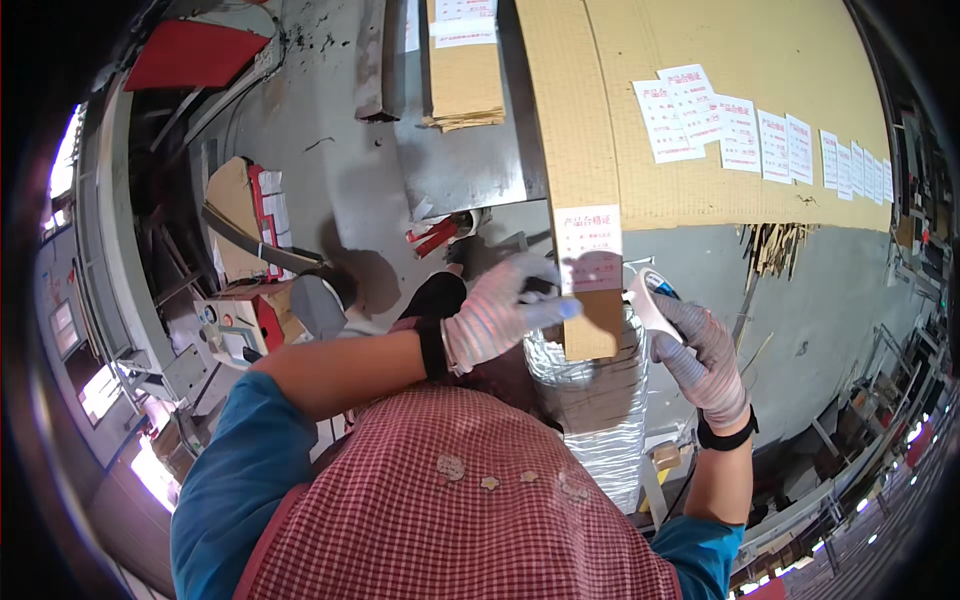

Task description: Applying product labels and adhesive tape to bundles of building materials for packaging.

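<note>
Ideally, steady the label (590, 235) flat on the near end of the cardboard strip (578, 140) with the left hand (497, 315), its fingers parted at the strip's edge, while the right hand (705, 355) grips the tape roll (645, 313).

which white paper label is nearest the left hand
The white rectangular paper label with red print on the narrow brown cardboard strip, beside the pale-gloved left hand; the other labels lie farther away, toward the picture's top and right.
</note>
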`<state>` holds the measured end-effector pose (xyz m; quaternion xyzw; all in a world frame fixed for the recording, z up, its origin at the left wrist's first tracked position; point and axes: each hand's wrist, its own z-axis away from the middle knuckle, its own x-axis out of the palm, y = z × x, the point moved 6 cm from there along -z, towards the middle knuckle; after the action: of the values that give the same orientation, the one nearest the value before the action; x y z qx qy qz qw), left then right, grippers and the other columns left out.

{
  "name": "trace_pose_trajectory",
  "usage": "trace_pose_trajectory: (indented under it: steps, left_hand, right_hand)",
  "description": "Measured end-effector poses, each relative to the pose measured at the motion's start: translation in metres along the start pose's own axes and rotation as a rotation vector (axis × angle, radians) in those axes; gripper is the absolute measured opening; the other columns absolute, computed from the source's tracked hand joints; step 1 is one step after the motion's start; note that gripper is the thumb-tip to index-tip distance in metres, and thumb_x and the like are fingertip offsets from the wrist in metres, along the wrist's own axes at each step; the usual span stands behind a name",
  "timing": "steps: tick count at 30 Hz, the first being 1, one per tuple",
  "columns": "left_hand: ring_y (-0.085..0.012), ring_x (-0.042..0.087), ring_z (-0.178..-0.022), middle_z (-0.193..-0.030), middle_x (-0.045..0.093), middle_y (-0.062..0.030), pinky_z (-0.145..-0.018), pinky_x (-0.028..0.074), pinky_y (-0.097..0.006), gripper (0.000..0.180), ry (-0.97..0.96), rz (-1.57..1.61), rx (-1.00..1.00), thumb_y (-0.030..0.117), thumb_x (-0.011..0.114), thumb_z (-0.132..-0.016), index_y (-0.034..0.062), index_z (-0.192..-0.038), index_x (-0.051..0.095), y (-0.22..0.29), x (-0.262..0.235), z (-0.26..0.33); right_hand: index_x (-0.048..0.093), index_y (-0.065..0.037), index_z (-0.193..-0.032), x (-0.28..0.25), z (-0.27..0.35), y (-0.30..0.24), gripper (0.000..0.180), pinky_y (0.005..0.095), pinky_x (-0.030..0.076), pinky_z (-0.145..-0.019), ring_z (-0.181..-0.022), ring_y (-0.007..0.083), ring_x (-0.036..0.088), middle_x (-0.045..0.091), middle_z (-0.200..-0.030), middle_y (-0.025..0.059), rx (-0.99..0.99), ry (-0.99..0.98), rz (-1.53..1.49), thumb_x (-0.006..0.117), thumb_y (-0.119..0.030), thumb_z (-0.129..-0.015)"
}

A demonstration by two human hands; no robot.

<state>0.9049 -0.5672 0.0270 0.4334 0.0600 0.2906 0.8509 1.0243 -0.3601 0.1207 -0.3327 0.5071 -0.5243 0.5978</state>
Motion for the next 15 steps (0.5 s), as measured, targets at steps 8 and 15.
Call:
trace_pose_trajectory:
  steps: [8, 15]
  left_hand:
    - [-0.0264, 0.063, -0.064, -0.067, 0.062, -0.0112, -0.063, 0.05, -0.036, 0.051, -0.466, -0.376, 0.384, 0.053, 0.071, -0.087, 0.0022, -0.083, 0.071, 0.06, 0.014, 0.006]
    - [-0.011, 0.061, -0.077, -0.079, 0.067, -0.0042, -0.07, 0.048, -0.027, 0.018, -0.163, 0.003, -0.051, 0.015, 0.066, -0.096, -0.0013, -0.095, 0.072, -0.068, -0.037, -0.059]
  right_hand:
    - [0.069, -0.004, -0.114, 0.032, -0.028, -0.052, 0.033, 0.0416, 0.049, -0.062, -0.063, 0.0365, 0.061, 0.063, -0.073, 0.0175, -0.074, -0.469, 0.164, 0.071, -0.026, -0.089]
    - [0.065, 0.002, -0.123, 0.015, -0.077, 0.134, 0.042, 0.0289, 0.056, -0.081, -0.089, 0.0165, 0.069, 0.073, -0.104, 0.0103, 0.459, -0.146, -0.346, 0.075, -0.022, -0.09]
